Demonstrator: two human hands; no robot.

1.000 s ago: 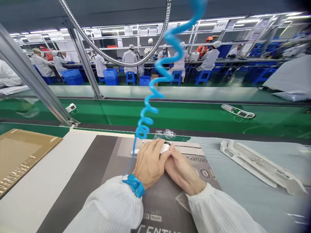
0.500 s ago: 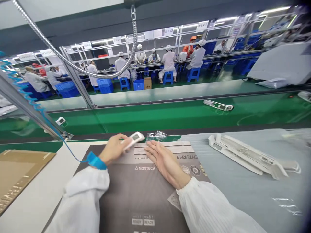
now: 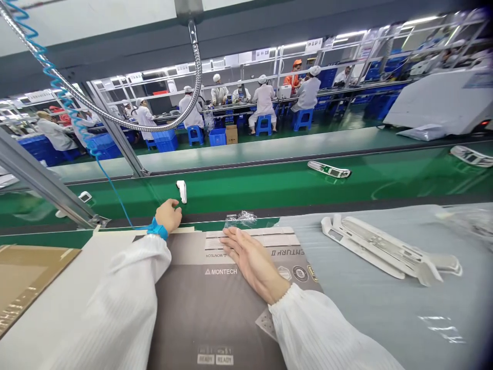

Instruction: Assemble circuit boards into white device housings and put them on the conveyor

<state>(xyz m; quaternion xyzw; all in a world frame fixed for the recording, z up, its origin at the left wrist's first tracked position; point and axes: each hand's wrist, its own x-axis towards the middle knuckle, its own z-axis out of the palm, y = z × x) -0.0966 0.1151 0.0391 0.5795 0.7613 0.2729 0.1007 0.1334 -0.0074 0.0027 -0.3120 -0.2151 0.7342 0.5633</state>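
Left to right. A tan cardboard sheet [image 3: 26, 282] lies at 9 o'clock, beyond the white bench edge. My left hand [image 3: 167, 216], blue wrist strap [image 3: 157, 228] on, sits at the near edge of the green conveyor belt [image 3: 246, 192], fingers curled together, nothing in them. Just off them at 1 o'clock, a small white plastic handset [image 3: 182, 191] lies on the belt, not touching me, long axis toward 12 o'clock. My right hand [image 3: 252, 264] rests flat, fingers apart, on a grey printed carton [image 3: 231, 313], with crumpled clear plastic wrap [image 3: 241, 220] just past the fingertips. Blue plastic crates [image 3: 164, 144] stand beyond the belt, contents hidden. A white moulded plastic tray [image 3: 385, 246] lies at 3 o'clock.
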